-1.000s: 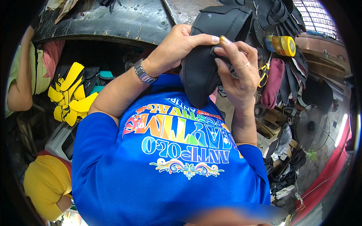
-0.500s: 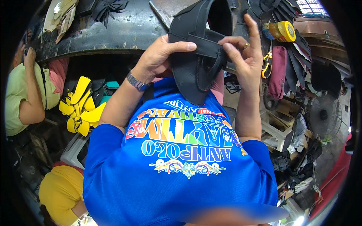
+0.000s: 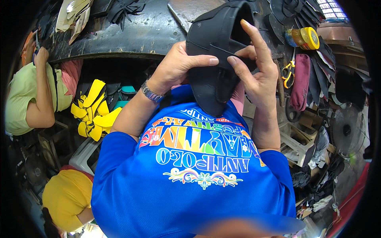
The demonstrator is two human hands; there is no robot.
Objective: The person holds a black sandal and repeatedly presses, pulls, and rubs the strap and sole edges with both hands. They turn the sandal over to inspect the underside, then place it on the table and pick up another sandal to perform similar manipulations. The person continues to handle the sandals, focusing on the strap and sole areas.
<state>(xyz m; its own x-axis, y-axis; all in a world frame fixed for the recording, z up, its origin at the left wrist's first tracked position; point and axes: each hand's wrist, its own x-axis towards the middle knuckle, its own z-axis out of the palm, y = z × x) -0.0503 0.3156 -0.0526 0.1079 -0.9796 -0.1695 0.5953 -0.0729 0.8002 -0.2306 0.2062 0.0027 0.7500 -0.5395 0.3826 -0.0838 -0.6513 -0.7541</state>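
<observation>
A black leather-like shoe upper (image 3: 212, 81) with an opening at its far end is held up between my hands, in front of my blue shirt. My left hand (image 3: 174, 67) grips its left edge, thumb lying flat on top and fingers underneath. On the other side my right hand (image 3: 258, 71) is closed on the right edge, with thumb and bent fingers by a strap-like piece and the index finger raised. The part under my right fingertips is partly hidden.
A dark workbench (image 3: 115, 43) curves across the top. Right of my hand are yellow-handled scissors (image 3: 289, 73), a maroon pouch (image 3: 300, 81) and a yellow-lidded jar (image 3: 305, 38). Yellow cut pieces (image 3: 93, 113) lie at left. Two people sit nearby, one in light green (image 3: 29, 95), one in yellow (image 3: 67, 198).
The shoe upper has turned slightly, and the loose strap seen across it before now lies less apart from it. Both hands keep hold. The whole view has shifted a little.
</observation>
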